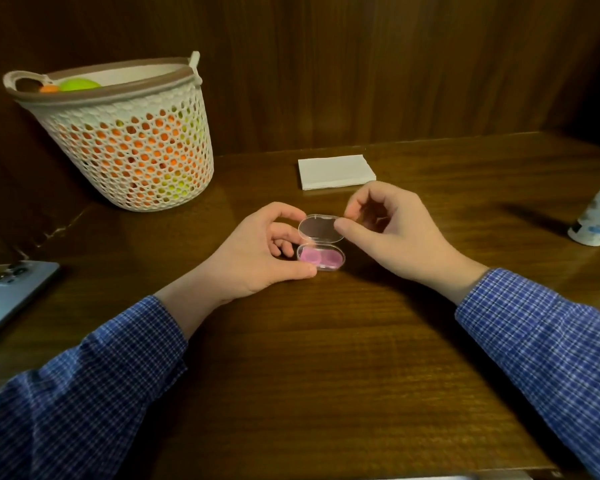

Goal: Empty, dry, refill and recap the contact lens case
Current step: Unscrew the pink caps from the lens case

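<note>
Blue checked sleeves (94,375) lead to both hands over the dark wooden worktop (326,375). The left hand (257,258) pinches the clear oval contact lens case with pink wells (321,258) at its left end; the right hand (388,233) grasps the raised transparent lid (317,228) from the right. The case's long axis runs left-right between them.

You have a dark wooden table (326,358) under your hands. The open case (321,258) sits on it between your left hand (257,258) and right hand (392,233). Just beyond your right hand lies a tissue (336,171); a bottle (598,220) stands well right of it. Beyond your left hand stands a basket (132,143); a phone (11,292) lies far left.
</note>
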{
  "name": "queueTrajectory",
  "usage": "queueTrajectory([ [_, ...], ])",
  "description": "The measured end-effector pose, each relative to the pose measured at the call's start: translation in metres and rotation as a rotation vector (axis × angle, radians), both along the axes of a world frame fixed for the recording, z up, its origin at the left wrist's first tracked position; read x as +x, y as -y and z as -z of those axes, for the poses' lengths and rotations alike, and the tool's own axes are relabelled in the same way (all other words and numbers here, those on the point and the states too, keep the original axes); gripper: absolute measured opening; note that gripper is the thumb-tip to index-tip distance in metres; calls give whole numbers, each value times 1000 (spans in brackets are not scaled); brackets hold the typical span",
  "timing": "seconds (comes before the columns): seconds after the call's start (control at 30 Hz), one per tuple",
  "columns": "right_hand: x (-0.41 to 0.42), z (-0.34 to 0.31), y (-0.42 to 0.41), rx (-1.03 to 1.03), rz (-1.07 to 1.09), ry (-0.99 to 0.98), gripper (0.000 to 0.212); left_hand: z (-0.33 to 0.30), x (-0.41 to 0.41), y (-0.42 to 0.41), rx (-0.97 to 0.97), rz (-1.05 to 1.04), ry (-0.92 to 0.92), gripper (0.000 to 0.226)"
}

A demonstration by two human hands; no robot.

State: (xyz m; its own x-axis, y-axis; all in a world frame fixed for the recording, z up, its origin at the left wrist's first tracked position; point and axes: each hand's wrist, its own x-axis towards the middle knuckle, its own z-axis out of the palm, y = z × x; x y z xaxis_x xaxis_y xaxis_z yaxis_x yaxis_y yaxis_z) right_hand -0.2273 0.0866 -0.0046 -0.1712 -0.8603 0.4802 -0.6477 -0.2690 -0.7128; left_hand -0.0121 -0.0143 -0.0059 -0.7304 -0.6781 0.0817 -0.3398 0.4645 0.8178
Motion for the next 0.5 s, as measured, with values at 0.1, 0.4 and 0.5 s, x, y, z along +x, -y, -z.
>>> queueTrajectory([
  [0.1,1,0,-3,40,-86,-94,8,2,0,0,-30,-25,-18,72],
  [0.4,4,8,3,258,-71,-267,15,5,-1,-3,-101,-11,-13,60],
  [0.5,5,6,1,260,-103,-194,13,4,-1,-3,-108,0,-17,59],
])
